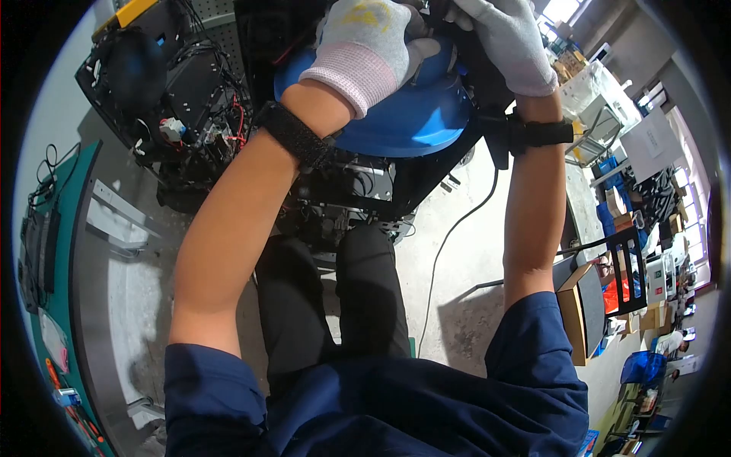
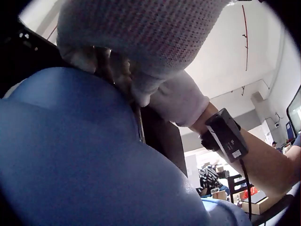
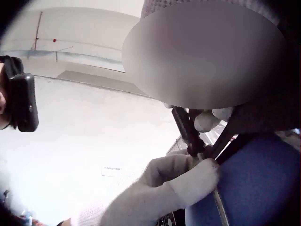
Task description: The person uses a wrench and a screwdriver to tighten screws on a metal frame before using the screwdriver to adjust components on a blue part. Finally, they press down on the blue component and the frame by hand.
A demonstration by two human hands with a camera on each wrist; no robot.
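Both hands wear pale knit gloves. My left hand (image 1: 365,42) reaches over a glossy blue domed shell (image 1: 411,122), its cuff close over the shell. In the right wrist view, the left thumb and fingertips (image 3: 200,176) pinch a small part at the lower end of a dark, rod-like tool (image 3: 186,129). My right hand (image 1: 506,38) is at the black frame beside the shell; its fingertips (image 3: 207,121) curl at the tool's upper end. A blurred patch covers most of this hand in its wrist view. I cannot tell what the small pinched part is.
Black machinery with loose wiring (image 1: 171,129) stands left of the shell. A green-topped bench (image 1: 80,206) runs along the far left. A black cable (image 1: 442,251) hangs from the right wrist to the floor. An open cardboard box (image 1: 579,312) is by the right elbow.
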